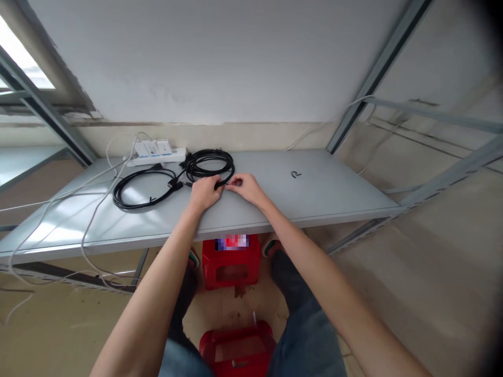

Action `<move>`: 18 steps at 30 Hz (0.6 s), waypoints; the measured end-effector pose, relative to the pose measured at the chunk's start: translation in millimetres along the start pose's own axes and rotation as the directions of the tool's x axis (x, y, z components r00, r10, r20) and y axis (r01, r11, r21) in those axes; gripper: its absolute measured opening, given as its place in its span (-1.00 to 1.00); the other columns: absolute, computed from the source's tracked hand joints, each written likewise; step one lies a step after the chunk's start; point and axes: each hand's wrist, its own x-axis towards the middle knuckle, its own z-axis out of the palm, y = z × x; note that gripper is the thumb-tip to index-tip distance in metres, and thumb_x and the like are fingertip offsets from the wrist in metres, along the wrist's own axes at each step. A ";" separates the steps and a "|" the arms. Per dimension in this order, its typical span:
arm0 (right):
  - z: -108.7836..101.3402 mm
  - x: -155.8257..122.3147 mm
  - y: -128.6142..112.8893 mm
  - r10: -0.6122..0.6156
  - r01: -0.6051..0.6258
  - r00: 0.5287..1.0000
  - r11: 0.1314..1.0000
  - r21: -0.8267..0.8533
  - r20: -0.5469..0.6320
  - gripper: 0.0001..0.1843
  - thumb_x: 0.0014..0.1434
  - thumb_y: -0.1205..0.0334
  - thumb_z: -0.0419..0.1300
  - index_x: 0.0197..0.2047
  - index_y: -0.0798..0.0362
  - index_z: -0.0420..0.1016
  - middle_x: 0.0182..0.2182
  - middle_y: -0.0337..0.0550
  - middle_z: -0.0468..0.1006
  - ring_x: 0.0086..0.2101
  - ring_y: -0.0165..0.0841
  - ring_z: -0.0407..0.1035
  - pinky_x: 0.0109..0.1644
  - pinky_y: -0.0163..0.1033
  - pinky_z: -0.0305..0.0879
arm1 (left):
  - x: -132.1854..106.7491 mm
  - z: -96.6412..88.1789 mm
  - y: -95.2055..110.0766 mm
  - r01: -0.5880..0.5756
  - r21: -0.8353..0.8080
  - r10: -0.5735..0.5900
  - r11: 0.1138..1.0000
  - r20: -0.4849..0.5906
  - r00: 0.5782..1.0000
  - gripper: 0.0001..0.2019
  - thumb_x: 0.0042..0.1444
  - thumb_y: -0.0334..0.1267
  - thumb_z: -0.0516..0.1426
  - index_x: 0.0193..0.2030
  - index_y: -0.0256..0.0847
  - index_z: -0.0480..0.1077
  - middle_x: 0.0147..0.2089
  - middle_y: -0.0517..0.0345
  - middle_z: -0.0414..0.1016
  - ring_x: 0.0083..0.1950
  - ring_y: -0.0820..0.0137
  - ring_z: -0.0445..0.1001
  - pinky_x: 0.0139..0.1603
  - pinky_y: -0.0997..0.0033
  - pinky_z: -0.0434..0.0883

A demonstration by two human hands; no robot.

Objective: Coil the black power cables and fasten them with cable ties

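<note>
Two coils of black cable lie on a grey metal shelf (314,193). The smaller, tighter coil (209,162) is at the middle back; a larger loose coil (142,189) lies to its left. My left hand (205,191) is closed on the near edge of the smaller coil. My right hand (245,187) pinches the same cable just to the right of it. Both hands meet at the front of that coil.
A white power strip (157,153) with white plugs sits at the back left, white cords trailing off the shelf's left side. A small black twist tie (296,174) lies to the right. Red plastic stools (231,262) stand on the floor under the shelf.
</note>
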 end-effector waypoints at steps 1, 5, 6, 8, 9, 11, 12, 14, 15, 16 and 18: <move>-0.2 -0.3 -0.7 0.004 -0.004 1.000 1.000 0.009 -0.002 -0.83 0.10 0.16 0.48 -0.37 0.05 0.63 -0.38 -0.19 0.66 -0.30 -0.31 0.44 -0.13 -0.21 0.29 | -0.1 -0.1 0.2 0.002 0.000 -0.002 1.000 0.001 1.000 -0.77 0.32 -0.17 0.11 0.01 -0.06 0.56 0.00 -0.04 0.71 0.13 0.01 0.62 -0.01 0.21 0.45; -0.4 -1.4 -3.2 0.002 -0.002 1.000 1.000 0.011 -0.013 -0.79 0.08 0.13 0.47 -0.40 0.04 0.58 -0.41 -0.20 0.63 -0.33 -0.32 0.40 -0.17 -0.22 0.26 | -0.3 -0.2 0.9 0.007 -0.001 -0.007 1.000 0.010 1.000 -0.77 0.33 -0.15 0.11 -0.01 -0.07 0.56 -0.02 -0.03 0.71 0.11 0.02 0.63 -0.02 0.21 0.45; -0.4 -1.6 -3.8 -0.010 0.010 1.000 1.000 0.006 -0.017 -0.77 0.08 0.10 0.47 -0.41 0.03 0.56 -0.42 -0.20 0.62 -0.34 -0.32 0.40 -0.17 -0.21 0.26 | -0.3 -0.1 0.9 0.009 -0.001 -0.009 1.000 0.011 1.000 -0.77 0.33 -0.15 0.11 -0.01 -0.07 0.56 -0.02 -0.03 0.71 0.12 0.02 0.62 -0.02 0.21 0.45; -0.4 -1.9 -5.3 -0.035 0.035 0.999 0.999 0.001 -0.024 -0.70 0.11 0.02 0.47 -0.40 0.03 0.55 -0.42 -0.19 0.61 -0.34 -0.31 0.40 -0.16 -0.21 0.27 | -0.5 -0.1 1.0 0.015 -0.003 -0.015 1.000 0.010 1.000 -0.76 0.33 -0.14 0.11 0.01 -0.06 0.56 -0.01 -0.03 0.71 0.13 0.02 0.62 0.00 0.21 0.45; -0.6 -2.2 -6.2 -0.044 0.044 0.999 0.999 0.001 -0.027 -0.67 0.14 -0.04 0.46 -0.39 0.03 0.56 -0.41 -0.18 0.61 -0.33 -0.31 0.40 -0.16 -0.21 0.27 | -0.6 -0.2 1.0 0.018 -0.004 -0.018 1.000 0.011 1.000 -0.76 0.34 -0.14 0.11 0.02 -0.06 0.56 0.00 -0.03 0.71 0.14 0.03 0.62 0.02 0.21 0.45; -1.0 -2.8 -8.2 -0.050 0.050 0.998 0.999 0.005 -0.040 -0.60 0.22 -0.15 0.39 -0.35 0.04 0.59 -0.40 -0.16 0.62 -0.33 -0.30 0.40 -0.15 -0.21 0.27 | -0.8 -0.4 0.9 0.022 -0.008 -0.022 1.000 0.016 1.000 -0.74 0.35 -0.11 0.11 0.03 -0.06 0.56 0.01 -0.03 0.71 0.14 0.03 0.61 0.03 0.20 0.46; -1.2 -3.2 -9.1 -0.047 0.047 0.998 0.999 0.004 -0.049 -0.56 0.28 -0.19 0.33 -0.33 0.05 0.60 -0.40 -0.15 0.62 -0.33 -0.30 0.40 -0.15 -0.21 0.27 | -0.9 -0.5 0.9 0.023 -0.010 -0.023 1.000 0.019 1.000 -0.74 0.36 -0.10 0.10 0.03 -0.06 0.56 0.01 -0.03 0.71 0.14 0.02 0.61 0.04 0.20 0.46; -1.4 -3.9 -10.4 -0.032 0.031 0.998 0.999 -0.007 -0.056 -0.48 0.37 -0.22 0.22 -0.34 0.06 0.61 -0.42 -0.15 0.60 -0.34 -0.30 0.40 -0.16 -0.22 0.25 | -0.8 -0.5 0.5 0.022 -0.010 -0.021 1.000 0.020 1.000 -0.74 0.37 -0.08 0.10 0.02 -0.06 0.56 0.00 -0.04 0.71 0.13 0.02 0.61 0.03 0.20 0.46; -1.4 -4.2 -10.7 -0.023 0.022 0.999 1.000 -0.017 -0.049 -0.46 0.39 -0.23 0.20 -0.36 0.07 0.62 -0.44 -0.15 0.60 -0.35 -0.30 0.40 -0.17 -0.22 0.24 | -0.7 -0.4 0.3 0.019 -0.009 -0.019 1.000 0.019 1.000 -0.74 0.37 -0.07 0.09 0.02 -0.06 0.56 -0.01 -0.04 0.71 0.13 0.02 0.62 0.03 0.19 0.46; -1.3 -4.3 -10.8 -0.016 0.015 0.999 0.999 -0.028 -0.034 -0.46 0.40 -0.22 0.20 -0.37 0.07 0.62 -0.44 -0.15 0.60 -0.35 -0.30 0.40 -0.18 -0.22 0.24 | -0.5 -0.2 0.1 0.017 -0.007 -0.017 1.000 0.015 1.000 -0.74 0.37 -0.07 0.09 0.01 -0.06 0.56 -0.01 -0.04 0.71 0.13 0.01 0.62 0.03 0.19 0.46; -0.9 -3.9 -10.1 -0.014 0.014 1.000 0.999 -0.042 0.002 -0.52 0.37 -0.16 0.27 -0.36 0.07 0.65 -0.40 -0.15 0.64 -0.32 -0.30 0.41 -0.16 -0.23 0.24 | 0.0 0.1 -0.3 0.014 -0.001 -0.014 1.000 0.007 1.000 -0.73 0.37 -0.05 0.09 0.01 -0.05 0.56 0.00 -0.05 0.71 0.14 0.01 0.61 0.02 0.19 0.46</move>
